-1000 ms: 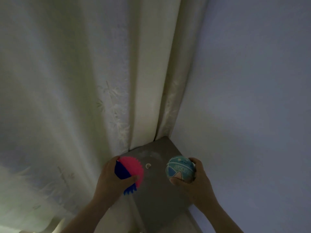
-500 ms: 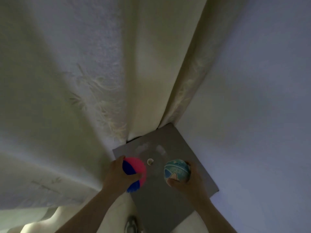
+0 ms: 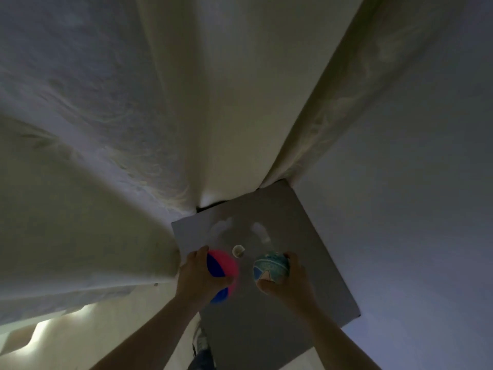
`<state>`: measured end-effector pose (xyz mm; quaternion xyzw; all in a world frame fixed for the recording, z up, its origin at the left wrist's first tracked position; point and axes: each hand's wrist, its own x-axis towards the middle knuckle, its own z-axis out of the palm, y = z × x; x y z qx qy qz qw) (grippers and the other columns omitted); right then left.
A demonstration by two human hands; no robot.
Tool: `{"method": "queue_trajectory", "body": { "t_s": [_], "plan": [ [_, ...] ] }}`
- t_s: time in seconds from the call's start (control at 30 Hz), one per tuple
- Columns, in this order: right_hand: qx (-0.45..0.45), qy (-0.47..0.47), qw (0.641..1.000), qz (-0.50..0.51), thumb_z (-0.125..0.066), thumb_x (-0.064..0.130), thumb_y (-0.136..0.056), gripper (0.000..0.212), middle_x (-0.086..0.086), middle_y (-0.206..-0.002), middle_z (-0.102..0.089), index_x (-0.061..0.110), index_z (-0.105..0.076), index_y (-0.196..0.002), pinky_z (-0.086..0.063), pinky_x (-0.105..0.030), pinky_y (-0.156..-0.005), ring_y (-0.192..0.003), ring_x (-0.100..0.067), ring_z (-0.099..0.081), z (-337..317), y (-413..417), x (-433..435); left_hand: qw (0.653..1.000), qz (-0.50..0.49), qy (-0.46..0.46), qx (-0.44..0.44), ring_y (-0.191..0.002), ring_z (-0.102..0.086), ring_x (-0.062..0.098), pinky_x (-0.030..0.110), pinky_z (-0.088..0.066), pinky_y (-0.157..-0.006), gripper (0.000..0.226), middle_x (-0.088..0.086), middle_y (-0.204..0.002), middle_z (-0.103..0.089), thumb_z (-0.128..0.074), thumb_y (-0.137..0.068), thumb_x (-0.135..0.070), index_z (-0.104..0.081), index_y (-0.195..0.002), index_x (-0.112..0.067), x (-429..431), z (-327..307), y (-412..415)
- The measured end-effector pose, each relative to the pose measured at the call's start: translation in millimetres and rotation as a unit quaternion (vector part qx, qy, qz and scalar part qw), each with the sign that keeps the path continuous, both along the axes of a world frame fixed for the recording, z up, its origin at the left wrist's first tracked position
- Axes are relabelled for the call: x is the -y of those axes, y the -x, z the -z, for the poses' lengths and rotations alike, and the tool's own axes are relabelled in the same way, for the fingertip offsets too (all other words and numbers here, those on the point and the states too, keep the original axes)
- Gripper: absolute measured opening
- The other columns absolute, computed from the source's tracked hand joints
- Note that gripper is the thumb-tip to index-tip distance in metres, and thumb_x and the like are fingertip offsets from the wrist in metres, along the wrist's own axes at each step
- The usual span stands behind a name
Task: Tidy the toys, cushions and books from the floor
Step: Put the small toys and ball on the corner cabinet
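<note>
My left hand (image 3: pixel 198 277) grips a pink and blue spiky ball (image 3: pixel 222 268), thumb across its front. My right hand (image 3: pixel 289 283) holds a teal patterned ball (image 3: pixel 270 267) from the right side and below. Both balls hover just over a grey square surface (image 3: pixel 301 236) wedged in the corner between curtain and wall. A small pale round object (image 3: pixel 238 251) lies on that surface between the two balls.
Cream curtains (image 3: pixel 160 116) hang in folds to the left and behind the grey surface. A plain pale wall (image 3: pixel 413 196) rises at the right. A shoe and trouser leg (image 3: pixel 201 345) show below my arms. The light is dim.
The view has tilted down and drawn nearer, so the grey surface looks larger. Both hands with their balls have stayed over it, shifting slightly forward.
</note>
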<state>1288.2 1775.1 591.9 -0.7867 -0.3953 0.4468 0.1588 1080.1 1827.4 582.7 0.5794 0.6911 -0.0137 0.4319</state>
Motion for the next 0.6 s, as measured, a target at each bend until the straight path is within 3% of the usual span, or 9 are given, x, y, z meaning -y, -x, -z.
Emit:
{"method": "queue_trajectory", "body": {
  "t_s": [0.17,0.3,0.4,0.53,0.6],
  "plan": [
    [0.013,0.035,0.999,-0.004,-0.073,0.056,-0.043,0.085,-0.003,-0.105,-0.058,0.027,-0.043,-0.117,-0.055,-0.031,-0.059,-0.078,-0.016,-0.065,41.1,4.0,-17.5,0.999,-0.031,0.035,-0.011,-0.119,-0.049,0.029,0.038,-0.048,-0.092,0.097,0.005,-0.132,-0.043,-0.076,-0.062,-0.058,-0.033,-0.139,-0.02,-6.0,31.5,-9.5],
    [0.016,0.056,0.998,0.001,-0.077,0.047,-0.053,0.076,-0.005,-0.108,-0.055,0.024,-0.042,-0.116,-0.053,-0.026,-0.056,-0.078,-0.016,-0.063,63.1,11.9,-27.5,0.997,-0.054,0.042,-0.022,-0.109,-0.054,0.03,0.041,-0.052,-0.088,0.094,0.006,-0.125,-0.048,-0.072,-0.06,-0.065,-0.038,-0.134,-0.018,-12.6,53.3,-9.5],
    [0.029,0.064,0.998,0.008,-0.078,0.044,-0.053,0.074,-0.007,-0.108,-0.054,0.021,-0.043,-0.113,-0.057,-0.032,-0.061,-0.08,-0.02,-0.063,77.0,14.5,-33.1,0.996,-0.081,0.037,-0.024,-0.108,-0.055,0.03,0.04,-0.053,-0.087,0.089,0.008,-0.125,-0.047,-0.075,-0.062,-0.06,-0.039,-0.132,-0.017,-15.0,62.3,-12.1],
    [0.043,0.085,0.995,-0.018,-0.076,0.033,-0.073,0.067,-0.011,-0.118,-0.05,0.013,-0.041,-0.127,-0.044,-0.024,-0.065,-0.096,-0.026,-0.058,89.7,15.0,-39.7,0.995,-0.09,0.036,-0.006,-0.106,-0.055,0.03,0.041,-0.053,-0.086,0.086,0.007,-0.123,-0.05,-0.077,-0.062,-0.059,-0.042,-0.127,-0.015,-17.1,68.4,-14.5],
    [0.051,0.077,0.995,-0.035,-0.072,0.03,-0.078,0.06,-0.011,-0.118,-0.056,0.01,-0.045,-0.127,-0.04,-0.022,-0.064,-0.095,-0.025,-0.058,94.0,16.0,-41.3,0.995,-0.096,0.031,0.001,-0.108,-0.055,0.031,0.043,-0.053,-0.087,0.086,0.008,-0.124,-0.051,-0.078,-0.063,-0.058,-0.043,-0.128,-0.014,-18.3,68.3,-14.5]
  ]
}}
